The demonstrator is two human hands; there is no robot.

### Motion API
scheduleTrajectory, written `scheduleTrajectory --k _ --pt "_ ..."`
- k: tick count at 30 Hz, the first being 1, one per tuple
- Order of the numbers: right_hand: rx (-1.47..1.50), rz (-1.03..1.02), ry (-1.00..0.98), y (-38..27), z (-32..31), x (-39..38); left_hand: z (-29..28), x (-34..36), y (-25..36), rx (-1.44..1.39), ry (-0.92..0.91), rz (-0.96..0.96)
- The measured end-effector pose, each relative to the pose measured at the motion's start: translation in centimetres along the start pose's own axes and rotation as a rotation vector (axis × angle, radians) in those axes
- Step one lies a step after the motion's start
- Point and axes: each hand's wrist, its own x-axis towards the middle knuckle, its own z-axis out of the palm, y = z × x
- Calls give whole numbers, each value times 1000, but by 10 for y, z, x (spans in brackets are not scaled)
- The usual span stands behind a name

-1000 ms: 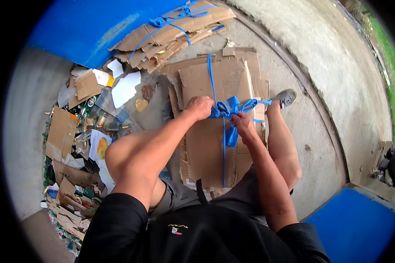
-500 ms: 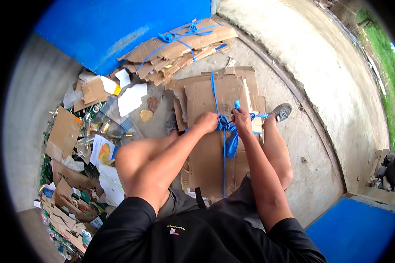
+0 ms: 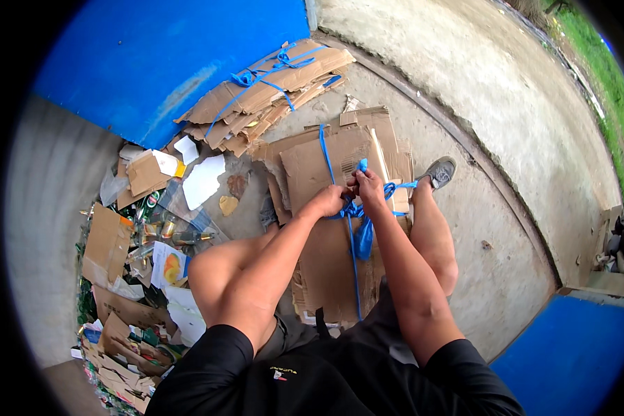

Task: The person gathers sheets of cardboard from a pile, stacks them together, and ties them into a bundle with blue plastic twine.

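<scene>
A stack of flattened brown cardboard (image 3: 329,243) lies on the concrete in front of me, bound lengthwise and crosswise by a blue plastic strap (image 3: 354,236). My left hand (image 3: 328,202) grips the strap where the bands cross, fingers closed. Just beside it, my right hand (image 3: 367,188) pinches a loose blue end of the same strap. Both hands meet over the knot at the stack's middle. My bare knees flank the stack, and a grey shoe (image 3: 438,170) shows at its right.
A second cardboard bundle (image 3: 270,90) tied with blue strap leans against a blue wall (image 3: 166,55) behind. Loose cardboard scraps, paper and bottles (image 3: 145,236) litter the left. A curved concrete kerb (image 3: 464,139) runs on the right, with another blue surface (image 3: 575,353) at lower right.
My hands have drawn closer together over the knot. The right hand has shifted up to a strap end, and the loose blue loops look pulled tighter.
</scene>
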Motion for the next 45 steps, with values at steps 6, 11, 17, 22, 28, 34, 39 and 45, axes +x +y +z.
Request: scheduleTrajectory --k 6,11,17,22,28,34,39,45 --pt "72 43 -84 4 2 1 1 -2 -4 -205 -3 -151" --pt "17 74 -30 -3 1 -10 -6 -4 -7 -111 70 -170" --pt "-684 -6 -189 37 -10 -22 -1 0 -6 -207 110 -199" --pt "-669 -109 49 36 1 -36 -1 -4 -14 -299 117 -187" --pt "-428 77 -1 53 -14 -19 -9 -10 -11 -438 128 -272" --pt "-877 -291 -183 75 -21 -10 -19 0 13 -95 117 -164" --pt "-796 -232 -142 63 -16 -33 0 6 30 77 180 -97" --pt "-723 -192 -60 67 -12 -30 5 2 20 -31 173 -21"
